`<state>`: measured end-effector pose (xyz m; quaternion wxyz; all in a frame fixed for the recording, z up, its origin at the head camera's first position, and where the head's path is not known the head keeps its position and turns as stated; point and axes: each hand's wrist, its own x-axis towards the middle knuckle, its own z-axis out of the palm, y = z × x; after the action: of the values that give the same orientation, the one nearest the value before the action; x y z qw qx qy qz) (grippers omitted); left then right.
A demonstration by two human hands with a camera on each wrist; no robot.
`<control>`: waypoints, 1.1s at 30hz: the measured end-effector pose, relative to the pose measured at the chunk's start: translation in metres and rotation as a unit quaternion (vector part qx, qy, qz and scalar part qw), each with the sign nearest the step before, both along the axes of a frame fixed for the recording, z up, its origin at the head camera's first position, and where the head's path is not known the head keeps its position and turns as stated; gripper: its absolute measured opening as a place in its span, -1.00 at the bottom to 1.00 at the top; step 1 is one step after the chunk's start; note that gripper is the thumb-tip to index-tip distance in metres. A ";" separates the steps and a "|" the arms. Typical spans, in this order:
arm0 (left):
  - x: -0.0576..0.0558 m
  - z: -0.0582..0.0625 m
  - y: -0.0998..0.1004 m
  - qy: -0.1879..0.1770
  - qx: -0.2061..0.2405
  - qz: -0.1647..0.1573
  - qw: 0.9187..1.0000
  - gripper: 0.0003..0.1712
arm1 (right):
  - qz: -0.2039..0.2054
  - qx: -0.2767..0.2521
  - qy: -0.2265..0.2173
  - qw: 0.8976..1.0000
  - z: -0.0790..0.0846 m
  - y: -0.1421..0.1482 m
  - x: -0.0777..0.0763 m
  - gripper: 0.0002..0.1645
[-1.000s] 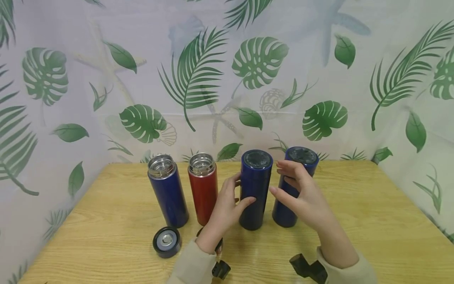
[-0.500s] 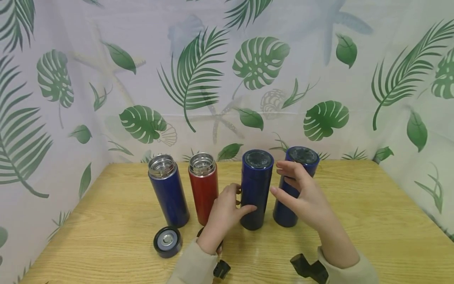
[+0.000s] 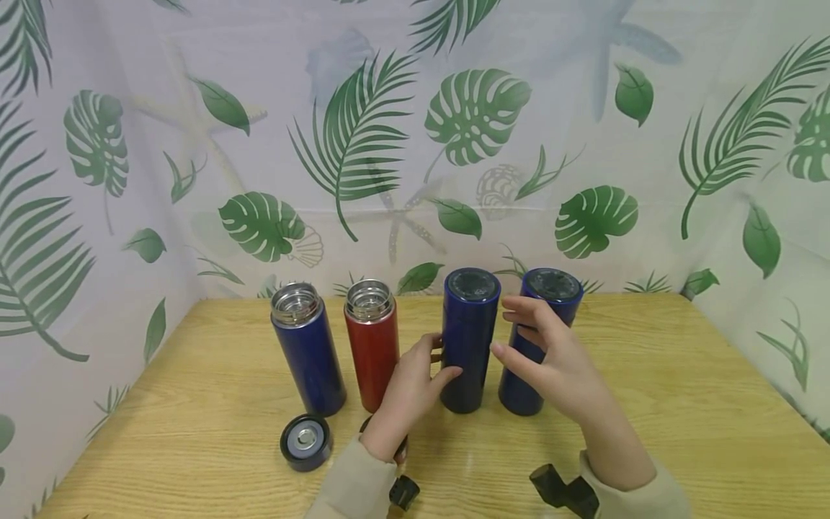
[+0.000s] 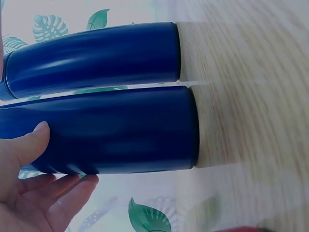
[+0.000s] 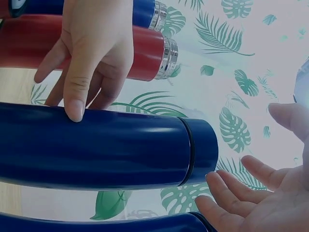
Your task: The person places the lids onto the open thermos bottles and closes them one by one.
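- Pale sleeves, nearer than the held bottle, with a black device below the right one.
- Lid, loose on the tabletop, left of the held bottle and nearer; underside up, metal centre showing.
- Left grip, at the held bottle's left side: narrowed round the blue body, thumb over the near face, fingers behind the left side.
- Right grip, at the right of the held bottle's upper end: wide, thumb and fingers spread apart, palm toward it; contact with the cap impossible to tell.
- Held bottle itself: blue, capped, roughly upright, dark disc on top, base at the tabletop, touching or just above, cannot tell which.
- Right bottle, just right of the held bottle: blue, capped, upright, partly covered by the right hand.
- Red bottle, left of the held bottle: upright, uncapped, bare steel neck.
- Left bottle, farther left of the held bottle: blue, upright, uncapped, steel neck too.
- Cloth, behind the held bottle: whitish, printed with green leaves, starfish and shells.
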<state>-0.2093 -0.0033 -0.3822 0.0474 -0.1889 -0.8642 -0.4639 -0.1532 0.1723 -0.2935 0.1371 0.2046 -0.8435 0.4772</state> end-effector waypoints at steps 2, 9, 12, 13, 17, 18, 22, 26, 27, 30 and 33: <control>0.000 0.000 0.000 0.003 0.001 -0.001 1.000 -0.40 | 0.000 0.001 0.001 1.000 0.000 0.000 0.000 -0.43; 0.004 0.004 0.000 0.010 -0.010 0.009 1.000 -0.35 | 0.007 0.003 0.006 1.000 -0.002 0.000 0.002 -0.43; 0.007 0.010 -0.001 0.012 -0.031 0.031 0.999 -0.31 | 0.012 0.001 0.011 1.000 -0.003 0.000 0.002 -0.43; 0.009 0.012 -0.002 0.015 -0.040 0.039 0.998 -0.30 | 0.013 0.002 0.013 1.000 -0.004 0.000 0.002 -0.43; 0.017 0.024 -0.006 0.050 -0.063 0.054 0.995 -0.35 | 0.012 0.008 0.019 1.000 -0.006 0.001 0.003 -0.43; 0.019 0.026 -0.008 0.067 -0.065 0.056 0.994 -0.38 | 0.013 0.009 0.021 1.000 -0.006 0.001 0.004 -0.43; 0.030 0.035 -0.014 0.145 -0.053 0.052 0.987 -0.51 | 0.016 0.008 0.029 0.999 -0.007 0.001 0.005 -0.45; 0.040 0.041 -0.021 0.197 -0.043 0.037 0.979 -0.56 | 0.017 0.008 0.034 0.999 -0.008 0.001 0.007 -0.45; 0.042 0.042 -0.022 0.203 -0.044 0.034 0.978 -0.55 | 0.016 0.009 0.033 0.999 -0.008 0.001 0.008 -0.45; 0.047 0.043 -0.028 0.213 -0.052 0.025 0.975 -0.55 | 0.016 0.012 0.031 0.999 -0.009 0.001 0.009 -0.44; 0.052 0.042 -0.033 0.229 -0.066 0.022 0.971 -0.55 | 0.015 0.013 0.029 0.999 -0.010 0.000 0.011 -0.44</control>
<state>-0.1575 -0.0365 -0.3397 0.2417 -0.2733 -0.8632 -0.3490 -0.1425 0.1725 -0.3033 0.1513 0.2329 -0.8422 0.4622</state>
